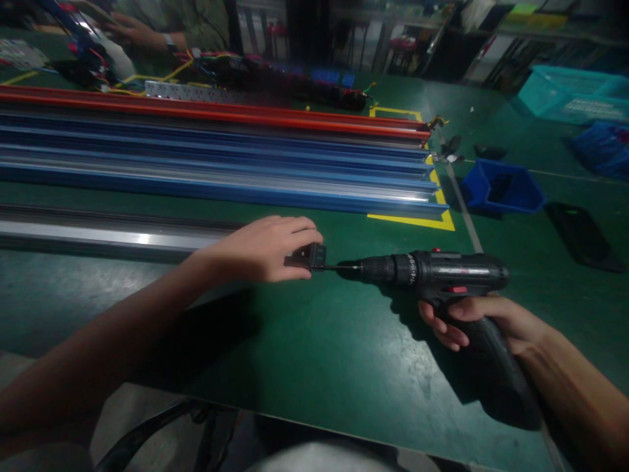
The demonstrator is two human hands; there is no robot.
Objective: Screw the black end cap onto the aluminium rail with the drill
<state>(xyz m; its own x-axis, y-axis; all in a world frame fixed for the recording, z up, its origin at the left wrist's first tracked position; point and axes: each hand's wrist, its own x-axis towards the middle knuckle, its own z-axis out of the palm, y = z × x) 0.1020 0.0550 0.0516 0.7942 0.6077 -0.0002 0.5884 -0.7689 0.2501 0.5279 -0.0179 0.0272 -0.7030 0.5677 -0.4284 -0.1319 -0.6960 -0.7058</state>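
Observation:
My right hand (472, 321) grips the handle of a black cordless drill (437, 270), which lies level and points left. Its thin bit (341, 267) reaches a small black end cap (317, 257) at the right end of a grey metal profile (118, 233). My left hand (275, 246) wraps over that end of the profile from above, fingers curled down around it beside the cap. The palm hides the last stretch of the profile. Whether the bit sits in a screw at the cap is too small to make out.
Blue metal profiles (246, 164) and a red one (221, 111) lie behind, within yellow tape (437, 226). A blue bin (504, 187), a dark phone-like slab (584, 235) and a teal basket (574, 92) are at right. Across the table, another person's hand (132, 31) works near wiring.

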